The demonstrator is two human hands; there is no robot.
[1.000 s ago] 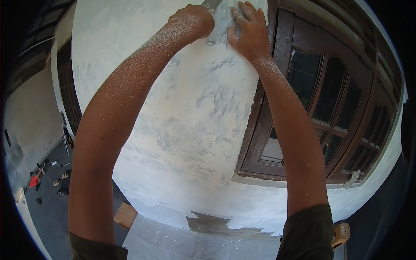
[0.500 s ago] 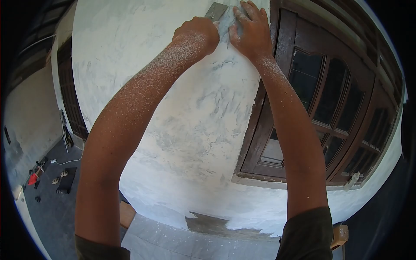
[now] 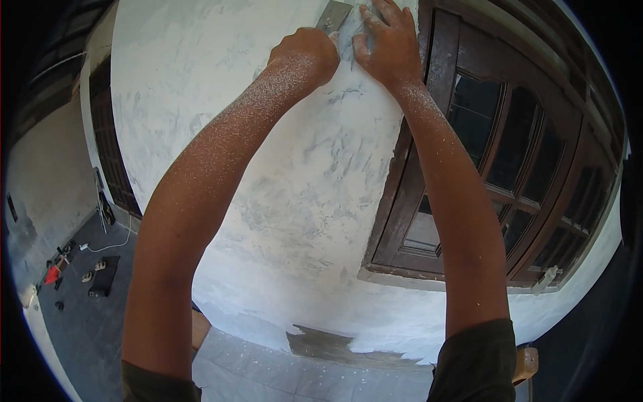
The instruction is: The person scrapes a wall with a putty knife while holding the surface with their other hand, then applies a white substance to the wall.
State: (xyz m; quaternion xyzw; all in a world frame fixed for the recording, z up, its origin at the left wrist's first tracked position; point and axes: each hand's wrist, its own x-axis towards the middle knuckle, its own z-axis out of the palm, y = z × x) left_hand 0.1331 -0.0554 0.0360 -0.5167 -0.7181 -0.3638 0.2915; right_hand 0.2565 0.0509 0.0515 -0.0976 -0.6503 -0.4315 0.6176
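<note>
High on the white, patchy wall [image 3: 301, 181], my left hand [image 3: 305, 57] is closed around a scraper. The flat metal blade of the scraper [image 3: 334, 17] shows above my knuckles, close against the wall; its handle is hidden inside my fist. My right hand [image 3: 388, 45] rests with fingers apart on the wall surface, just right of the blade and beside the window frame. Nothing shows in that hand. White dust specks cover both my forearms, thickest near the left wrist.
A dark wooden window [image 3: 509, 134] with glass panes fills the right side. Bare grey-brown patches [image 3: 318, 342] mark the wall's base above the tiled ledge [image 3: 268, 368]. On the floor at left lie sandals [image 3: 94, 271], a dark mat [image 3: 105, 278], a red item [image 3: 52, 275] and a white cable [image 3: 107, 248].
My left forearm and elbow have shifted slightly to the right and down. Both hands stay at nearly the same spot, with the scraper still in my left hand.
</note>
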